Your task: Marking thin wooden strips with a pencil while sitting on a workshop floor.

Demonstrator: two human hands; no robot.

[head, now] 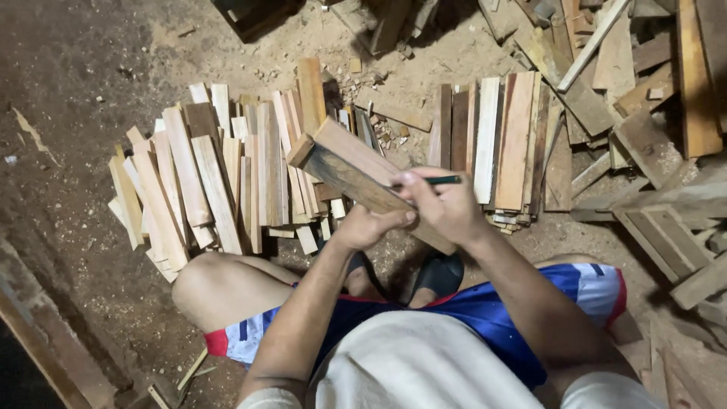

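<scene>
Blue shorts [485, 314] and bent knees frame the near edge, with 2 dark sandals [438, 274] planted on the sawdust floor [83, 91]. Just above them the left hand [367, 226] wraps closed around the low end of a wooden block [352, 168], which tilts up and away (its far end free), while the right hand [448, 204] pinches a green pencil [439, 180] against its near edge. Cut wooden slats [204, 182] crowd the left and stacked boards [500, 144] the right, leaving open floor at far left.
</scene>
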